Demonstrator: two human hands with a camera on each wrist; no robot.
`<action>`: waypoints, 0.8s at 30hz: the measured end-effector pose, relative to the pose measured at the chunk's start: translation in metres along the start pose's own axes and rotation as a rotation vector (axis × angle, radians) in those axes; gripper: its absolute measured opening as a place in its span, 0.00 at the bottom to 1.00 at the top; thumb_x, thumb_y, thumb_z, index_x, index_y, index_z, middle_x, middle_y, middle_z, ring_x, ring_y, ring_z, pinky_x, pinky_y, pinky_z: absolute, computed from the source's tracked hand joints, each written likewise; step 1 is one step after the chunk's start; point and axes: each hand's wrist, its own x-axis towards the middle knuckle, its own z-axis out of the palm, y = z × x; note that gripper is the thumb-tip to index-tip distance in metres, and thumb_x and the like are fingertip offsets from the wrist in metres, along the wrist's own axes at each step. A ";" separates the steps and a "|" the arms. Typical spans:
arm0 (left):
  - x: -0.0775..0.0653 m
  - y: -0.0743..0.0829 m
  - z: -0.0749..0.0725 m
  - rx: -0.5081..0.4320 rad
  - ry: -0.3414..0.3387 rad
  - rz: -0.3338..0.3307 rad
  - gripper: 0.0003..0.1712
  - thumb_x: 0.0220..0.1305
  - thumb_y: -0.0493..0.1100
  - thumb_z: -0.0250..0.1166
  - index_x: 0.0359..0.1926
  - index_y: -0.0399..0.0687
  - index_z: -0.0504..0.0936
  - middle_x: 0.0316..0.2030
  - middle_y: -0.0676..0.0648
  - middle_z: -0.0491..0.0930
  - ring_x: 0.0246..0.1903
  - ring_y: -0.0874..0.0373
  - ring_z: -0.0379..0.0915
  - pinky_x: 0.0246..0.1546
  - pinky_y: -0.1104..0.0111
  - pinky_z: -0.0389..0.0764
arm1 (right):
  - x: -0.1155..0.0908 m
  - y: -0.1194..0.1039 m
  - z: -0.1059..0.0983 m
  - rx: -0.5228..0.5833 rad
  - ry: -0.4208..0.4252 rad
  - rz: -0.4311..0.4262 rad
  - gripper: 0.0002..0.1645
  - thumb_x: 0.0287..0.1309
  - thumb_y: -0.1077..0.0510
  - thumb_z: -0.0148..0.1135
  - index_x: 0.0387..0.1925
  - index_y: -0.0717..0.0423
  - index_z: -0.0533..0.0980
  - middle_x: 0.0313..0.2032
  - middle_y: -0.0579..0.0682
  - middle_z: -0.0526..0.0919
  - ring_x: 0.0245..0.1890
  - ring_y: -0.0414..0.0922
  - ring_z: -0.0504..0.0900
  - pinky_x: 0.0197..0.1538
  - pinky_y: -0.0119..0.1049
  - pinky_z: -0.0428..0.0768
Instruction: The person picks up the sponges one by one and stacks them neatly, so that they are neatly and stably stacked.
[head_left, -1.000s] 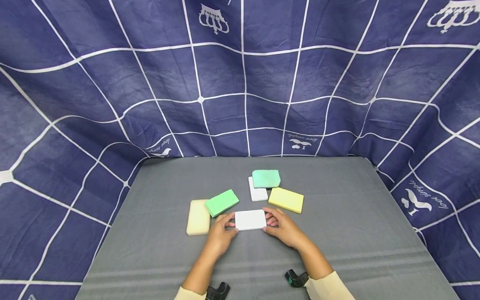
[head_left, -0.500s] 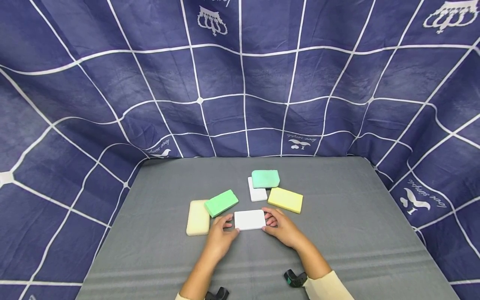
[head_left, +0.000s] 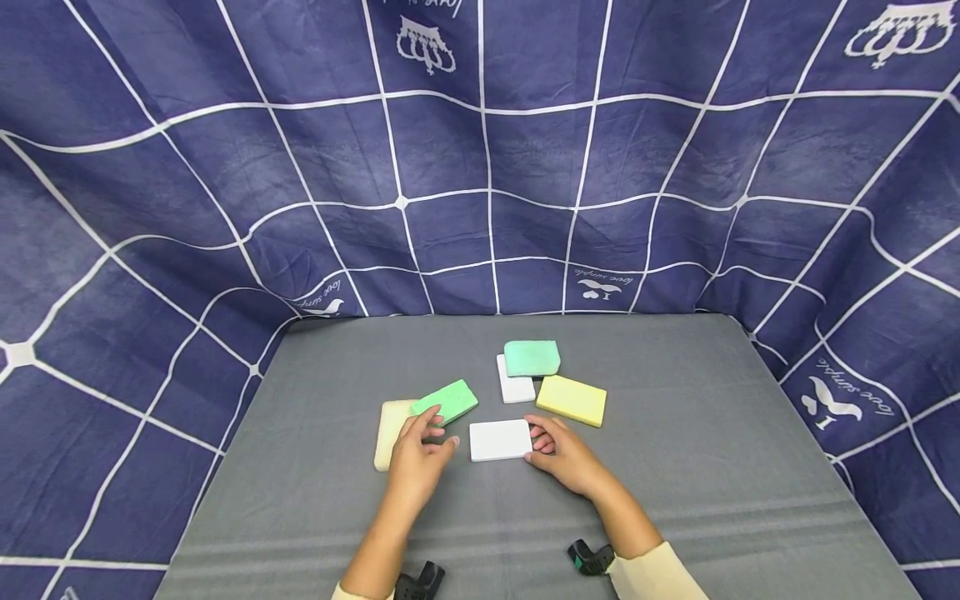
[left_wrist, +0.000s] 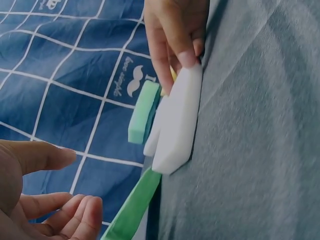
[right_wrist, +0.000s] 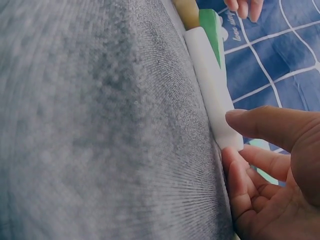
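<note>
Backdrop: a navy fabric curtain [head_left: 540,150] with a white grid; its wording "love simple" [head_left: 603,275], beside a white moustache motif [head_left: 598,285], appears inverted in the head view and sideways in the left wrist view. Bench [head_left: 690,450]: grey, cloth-covered. Right hand [head_left: 561,457]: thumb and bent fingers pinch the 3 o'clock end of a white, rectangular, foam-like block [head_left: 500,440], which lies near the bench's middle. Left hand [head_left: 416,457]: at the block's 9 o'clock, fingers parted and loosely bent, holding nothing. The block's long axis runs from 9 to 3 o'clock in the head view, close to 11-to-5 in the right wrist view. The left wrist view adds its narrow side; the right wrist view, the thumb against its edge. Around it, in the head view: a cream, round-cornered block [head_left: 387,433] at 9 o'clock; a yellow rectangular block [head_left: 572,401] at 2; a bright-green rectangular block [head_left: 453,400] at 10; a teal foam-like block [head_left: 531,358] at 1, hiding part of a smaller-looking white slab [head_left: 516,389].
</note>
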 end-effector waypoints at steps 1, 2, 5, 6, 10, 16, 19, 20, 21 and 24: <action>0.001 0.000 -0.002 0.002 0.001 -0.011 0.35 0.61 0.38 0.71 0.69 0.44 0.73 0.56 0.45 0.76 0.51 0.51 0.78 0.44 0.70 0.83 | 0.000 0.000 0.000 -0.001 0.001 0.004 0.35 0.58 0.63 0.71 0.67 0.59 0.72 0.47 0.52 0.78 0.43 0.41 0.77 0.48 0.29 0.78; 0.003 0.000 -0.004 0.007 -0.001 -0.019 0.35 0.61 0.39 0.71 0.69 0.45 0.72 0.56 0.46 0.75 0.51 0.51 0.78 0.43 0.70 0.83 | 0.000 0.000 0.000 -0.002 0.003 0.006 0.35 0.58 0.63 0.71 0.67 0.59 0.72 0.47 0.51 0.78 0.43 0.41 0.77 0.48 0.29 0.78; 0.008 -0.003 -0.008 -0.006 0.014 -0.027 0.36 0.61 0.39 0.72 0.70 0.45 0.71 0.57 0.45 0.75 0.51 0.50 0.78 0.45 0.68 0.83 | 0.000 -0.001 0.000 -0.004 0.006 0.008 0.35 0.58 0.63 0.71 0.67 0.59 0.72 0.47 0.52 0.78 0.43 0.42 0.77 0.48 0.29 0.78; 0.010 -0.004 -0.009 -0.015 0.024 -0.028 0.36 0.60 0.38 0.72 0.70 0.45 0.71 0.56 0.45 0.75 0.51 0.50 0.78 0.45 0.68 0.83 | 0.000 -0.001 0.000 -0.003 0.007 0.007 0.35 0.58 0.63 0.71 0.67 0.59 0.72 0.47 0.52 0.78 0.43 0.42 0.77 0.48 0.29 0.78; 0.017 -0.009 -0.011 -0.029 0.079 -0.012 0.36 0.57 0.35 0.73 0.67 0.43 0.74 0.53 0.42 0.76 0.51 0.50 0.79 0.45 0.71 0.83 | 0.000 -0.001 0.000 -0.002 0.007 0.005 0.35 0.58 0.63 0.71 0.67 0.59 0.72 0.48 0.52 0.78 0.43 0.42 0.77 0.48 0.28 0.78; 0.023 -0.016 -0.011 -0.036 0.107 0.014 0.37 0.53 0.31 0.74 0.65 0.37 0.74 0.51 0.38 0.74 0.49 0.46 0.78 0.42 0.72 0.82 | 0.000 0.000 0.000 -0.001 0.005 0.009 0.35 0.57 0.64 0.71 0.67 0.60 0.72 0.47 0.52 0.78 0.43 0.42 0.77 0.48 0.29 0.78; 0.025 -0.020 -0.011 -0.019 0.122 0.003 0.37 0.51 0.30 0.74 0.65 0.37 0.74 0.50 0.38 0.74 0.48 0.46 0.77 0.40 0.74 0.81 | 0.000 0.000 0.000 -0.001 0.005 0.008 0.35 0.57 0.64 0.71 0.66 0.60 0.72 0.47 0.52 0.77 0.43 0.42 0.77 0.48 0.28 0.78; 0.026 -0.021 -0.011 -0.010 0.128 0.005 0.38 0.51 0.30 0.74 0.65 0.37 0.74 0.49 0.38 0.74 0.47 0.46 0.77 0.40 0.74 0.80 | 0.000 0.000 0.000 -0.002 0.005 0.007 0.35 0.57 0.64 0.71 0.66 0.59 0.72 0.47 0.52 0.77 0.43 0.42 0.77 0.48 0.28 0.78; 0.027 -0.022 -0.011 0.000 0.132 0.001 0.38 0.50 0.30 0.74 0.64 0.37 0.74 0.49 0.39 0.74 0.47 0.46 0.76 0.39 0.75 0.79 | 0.000 0.000 0.000 -0.002 0.003 0.007 0.35 0.57 0.64 0.71 0.66 0.59 0.72 0.47 0.52 0.77 0.43 0.42 0.77 0.48 0.28 0.78; 0.028 -0.026 -0.012 0.022 0.139 -0.007 0.39 0.49 0.30 0.74 0.65 0.37 0.74 0.48 0.39 0.75 0.47 0.47 0.76 0.40 0.74 0.78 | 0.001 -0.001 0.000 0.001 0.003 0.008 0.35 0.58 0.63 0.71 0.66 0.59 0.72 0.47 0.51 0.77 0.43 0.42 0.77 0.48 0.28 0.78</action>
